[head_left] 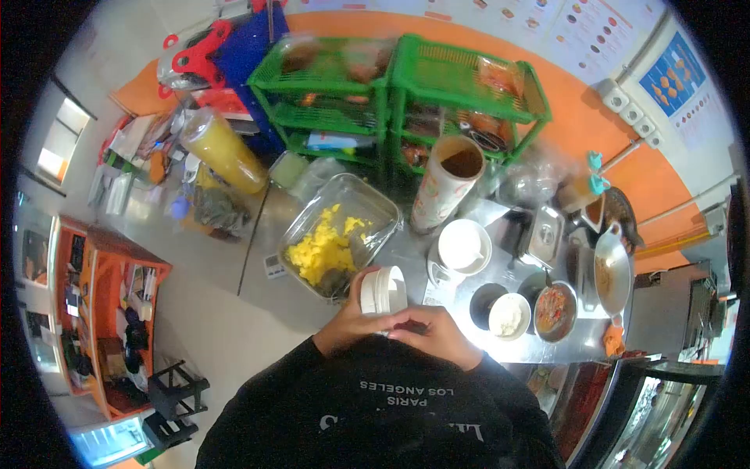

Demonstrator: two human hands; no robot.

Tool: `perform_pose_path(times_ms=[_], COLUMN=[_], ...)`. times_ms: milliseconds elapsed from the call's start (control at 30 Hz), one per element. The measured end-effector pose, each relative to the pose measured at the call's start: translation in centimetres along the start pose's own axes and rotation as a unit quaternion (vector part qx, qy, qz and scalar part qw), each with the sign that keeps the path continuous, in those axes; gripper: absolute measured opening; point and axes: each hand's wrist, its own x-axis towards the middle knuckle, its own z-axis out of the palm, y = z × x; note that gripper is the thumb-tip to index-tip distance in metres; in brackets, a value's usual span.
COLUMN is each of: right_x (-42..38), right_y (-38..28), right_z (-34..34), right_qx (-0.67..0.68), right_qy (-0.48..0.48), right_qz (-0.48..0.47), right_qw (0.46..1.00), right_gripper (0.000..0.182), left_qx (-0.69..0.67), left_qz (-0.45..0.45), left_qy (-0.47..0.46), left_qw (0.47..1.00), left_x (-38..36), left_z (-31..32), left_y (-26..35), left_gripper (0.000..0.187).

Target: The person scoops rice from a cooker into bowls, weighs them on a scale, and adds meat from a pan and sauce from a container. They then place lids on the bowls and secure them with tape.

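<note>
A white round tub is tilted in front of my chest, its open mouth facing right. My left hand is wrapped round its left side and base. The fingers of my right hand are drawn together at the tub's lower edge, beside my left thumb; whether they pinch anything is too small to tell. Just beyond the tub, a clear rectangular container holds yellow chunks and something dark in its near corner.
Right of the container stand a tall patterned cylinder, a white bowl, a bowl of white food and a pan of red chopped food. Green racks line the back. A yellow-filled jar stands left.
</note>
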Motion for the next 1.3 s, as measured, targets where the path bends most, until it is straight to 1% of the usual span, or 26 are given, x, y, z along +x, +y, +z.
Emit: perform_pose_path(times_ms=[67, 133, 267, 333, 367, 433, 467, 533, 567, 633, 667, 733, 767, 833, 900, 933, 967, 1000, 1033, 1067, 1100, 1167, 1200, 1233, 1300], right_x=[-0.4, -0.9, -1.9, -2.3, -2.4, -2.8, -3.0, -3.3, -3.4, -4.0, -4.3, -4.9, -5.4, -7.3, -10.6, -12.1, -13.8, -15.3, -16.2, -16.5, -17.1, -18.0, -18.6, -19.0, -18.9], right_y=[0.8, 1.1, 2.4, 2.8, 2.9, 2.5, 2.3, 1.9, 1.8, 2.1, 2.2, 2.3, 2.3, 4.1, 4.0, 3.5, 2.8, 3.3, 3.7, 3.5, 4.2, 6.6, 9.0, 10.7, 12.4], right_z=[0.2, 0.1, 0.1, 0.4, 0.6, 1.3, 1.4, 1.5, 1.5, 1.5, 1.4, 1.0, 0.6, -1.0, -4.4, -5.6, -6.8, -7.8, -8.5, -8.6, -8.4, -7.2, -6.6, -6.1, -5.4], right_qx=[-0.008, 0.016, 0.038, 0.066, 0.080, 0.067, 0.060, 0.005, -0.022, -0.007, 0.000, -0.024, -0.036, 0.089, 0.084, 0.039, 0.000, -0.139, -0.275, -0.337, -0.391, -0.517, -0.550, -0.554, -0.554], right_qy=[0.009, 0.013, 0.002, 0.013, 0.019, 0.055, 0.073, 0.089, 0.097, 0.117, 0.126, 0.157, 0.173, 0.288, 0.366, 0.431, 0.471, 0.477, 0.470, 0.446, 0.410, 0.321, 0.300, 0.269, 0.274], right_qz=[0.000, 0.021, 0.058, 0.050, 0.046, 0.033, 0.026, 0.006, -0.003, 0.030, 0.046, 0.003, -0.018, -0.015, -0.021, -0.030, 0.020, 0.011, 0.002, -0.001, -0.001, 0.085, 0.083, 0.123, 0.138], right_qw=[1.000, 1.000, 0.998, 0.996, 0.996, 0.996, 0.995, 0.996, 0.995, 0.993, 0.991, 0.987, 0.984, 0.953, 0.926, 0.901, 0.882, 0.868, 0.839, 0.829, 0.824, 0.789, 0.775, 0.778, 0.774], right_gripper=[0.018, 0.015, 0.013, 0.013, 0.013, 0.013, 0.013, 0.011, 0.011, 0.009, 0.009, 0.008, 0.008, 0.005, 0.004, 0.004, 0.007, 0.010, 0.014, 0.025, 0.029, 0.026, 0.023, 0.023, 0.025], left_qx=[0.021, 0.027, 0.047, 0.048, 0.040, 0.022, 0.041, 0.077, 0.073, 0.064, 0.080, 0.113, 0.070, -0.020, 0.005, 0.003, 0.000, 0.009, -0.009, -0.025, -0.040, -0.034, -0.029, -0.024, -0.007], left_qz=[0.022, 0.032, 0.021, 0.014, 0.007, -0.005, 0.016, 0.058, 0.056, 0.052, 0.056, 0.065, 0.058, 0.039, 0.005, 0.002, -0.002, 0.013, -0.013, -0.036, -0.059, -0.059, -0.062, -0.064, -0.055], left_qy=[-0.014, -0.034, -0.062, -0.079, -0.080, -0.082, -0.074, -0.059, -0.051, -0.033, -0.029, -0.021, -0.008, 0.008, 0.039, 0.022, 0.009, 0.000, -0.004, -0.006, -0.008, -0.014, -0.019, -0.023, -0.044], left_qw=[0.999, 0.999, 0.997, 0.996, 0.996, 0.996, 0.996, 0.994, 0.994, 0.996, 0.995, 0.991, 0.996, 0.999, 0.999, 1.000, 1.000, 1.000, 1.000, 0.999, 0.997, 0.998, 0.997, 0.997, 0.997], left_x=[0.2, 0.2, 0.0, 0.1, 0.1, 0.2, 0.3, 0.6, 0.6, 0.5, 0.4, 0.4, 0.5, 0.9, 0.7, 0.5, 0.2, 0.2, 0.2, 0.1, 0.0, 0.4, 0.5, 0.7, 0.9], left_z=[0.2, 0.5, 0.7, 0.9, 1.0, 1.4, 1.3, 1.2, 1.3, 1.9, 2.1, 2.3, 1.8, 0.0, -2.1, -3.0, -3.5, -3.6, -3.1, -2.5, -2.0, -0.9, -0.5, -0.2, -0.8], left_y=[-0.4, 0.1, -0.1, 0.0, 0.1, 0.0, -0.1, -0.5, -0.5, -0.5, -0.3, 0.0, -0.3, -1.4, -0.4, -0.3, -0.5, -0.7, -0.8, -0.2, 0.4, 0.8, 0.8, 0.8, -0.7], left_gripper=[0.105, 0.105, 0.105, 0.104, 0.104, 0.103, 0.103, 0.103, 0.103, 0.103, 0.103, 0.104, 0.103, 0.103, 0.101, 0.098, 0.096, 0.093, 0.094, 0.094, 0.094, 0.093, 0.093, 0.093, 0.093])
